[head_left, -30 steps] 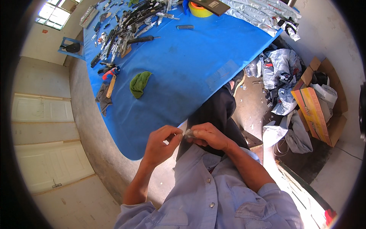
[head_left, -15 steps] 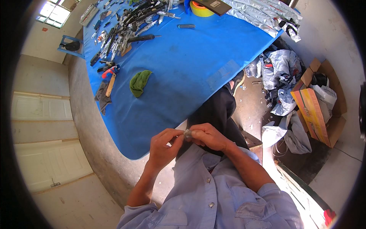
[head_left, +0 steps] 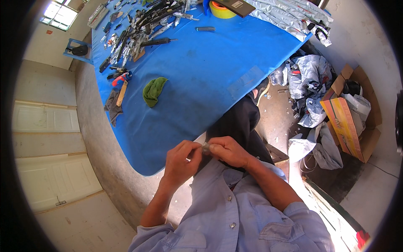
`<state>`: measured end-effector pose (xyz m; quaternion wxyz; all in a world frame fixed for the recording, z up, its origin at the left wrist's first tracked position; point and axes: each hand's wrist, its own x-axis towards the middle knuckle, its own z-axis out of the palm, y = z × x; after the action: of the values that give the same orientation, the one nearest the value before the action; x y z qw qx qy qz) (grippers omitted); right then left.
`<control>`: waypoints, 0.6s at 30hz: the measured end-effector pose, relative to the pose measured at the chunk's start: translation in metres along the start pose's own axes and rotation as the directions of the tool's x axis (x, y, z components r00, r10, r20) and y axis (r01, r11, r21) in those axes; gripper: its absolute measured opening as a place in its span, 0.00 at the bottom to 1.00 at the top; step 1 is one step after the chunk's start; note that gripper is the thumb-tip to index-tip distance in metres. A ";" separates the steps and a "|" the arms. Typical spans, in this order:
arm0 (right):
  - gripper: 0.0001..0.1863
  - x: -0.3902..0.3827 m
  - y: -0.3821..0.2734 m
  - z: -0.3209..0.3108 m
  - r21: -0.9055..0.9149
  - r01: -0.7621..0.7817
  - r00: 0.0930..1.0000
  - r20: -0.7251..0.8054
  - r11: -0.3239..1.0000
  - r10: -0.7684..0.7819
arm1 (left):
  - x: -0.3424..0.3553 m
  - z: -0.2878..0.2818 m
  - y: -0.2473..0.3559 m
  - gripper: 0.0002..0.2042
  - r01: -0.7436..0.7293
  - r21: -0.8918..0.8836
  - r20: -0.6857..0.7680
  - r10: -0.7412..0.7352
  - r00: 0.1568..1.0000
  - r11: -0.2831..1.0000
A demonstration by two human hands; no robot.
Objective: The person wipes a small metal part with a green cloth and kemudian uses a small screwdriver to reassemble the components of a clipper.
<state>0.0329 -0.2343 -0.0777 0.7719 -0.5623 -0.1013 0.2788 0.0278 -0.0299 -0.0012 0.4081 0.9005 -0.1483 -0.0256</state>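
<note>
My left hand and my right hand meet in front of my lap, just off the near edge of the blue table cover. Between their fingertips is a small, crumpled-looking greyish piece, too small and too covered to name. The left thumb and forefinger pinch one side of it, while the right thumb presses on the other. Part of the piece is hidden by the right fingers. A folded green cloth lies on the cover beyond my left hand.
A pile of black and silver mechanical parts fills the table's far left. Nearby lie a grey cloth and a wooden-handled tool. A yellow tape roll sits at the back. An open cardboard box and silvery bags stand right.
The fingers have shifted slightly around the small piece, and less of it shows now. Arms and table things stay in place.
</note>
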 end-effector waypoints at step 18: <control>0.15 0.000 -0.002 0.010 -0.315 0.055 0.991 -0.097 0.948 -0.090 | 0.002 -0.011 0.001 0.03 0.009 0.114 0.067 -0.017 0.998 0.993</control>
<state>0.0290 -0.2261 -0.0725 0.6878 -0.6874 -0.1217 0.1991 0.0315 -0.0237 0.0071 0.3506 0.9218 -0.1573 -0.0502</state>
